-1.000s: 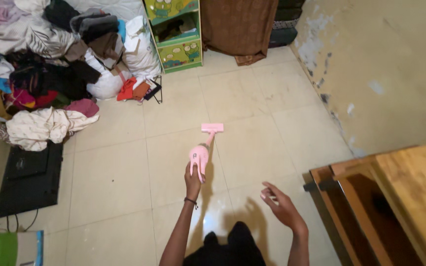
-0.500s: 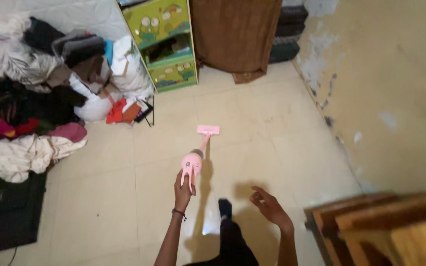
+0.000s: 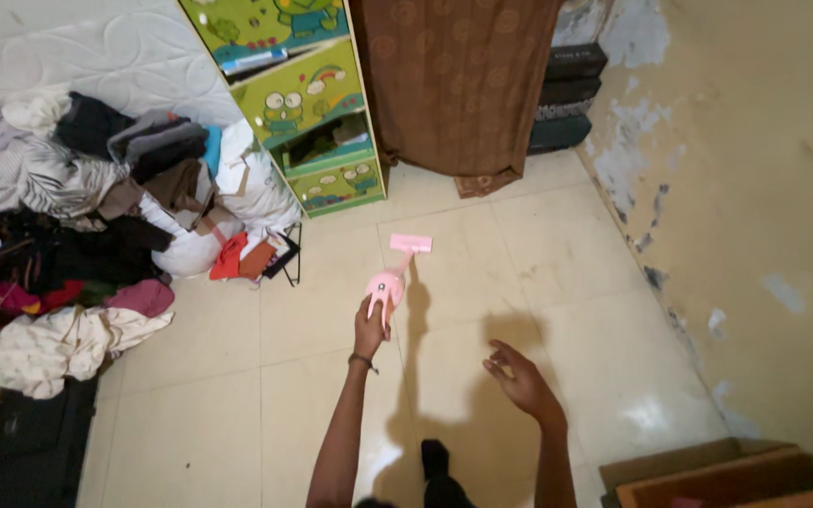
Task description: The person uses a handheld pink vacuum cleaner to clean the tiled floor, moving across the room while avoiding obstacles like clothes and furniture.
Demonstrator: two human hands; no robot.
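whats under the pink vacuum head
Under the pink vacuum head lies cream tiled floor, beside a grout line. The patch directly beneath it is covered. The left hand grips the vacuum's body.

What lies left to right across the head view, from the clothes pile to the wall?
Clothes pile → green cartoon shelf unit → pink handheld vacuum, held by the left hand → brown curtain → empty right hand → peeling yellow wall.

Dim warm light; soft shadows and glare on floor (image 3: 482, 282), slight blur.
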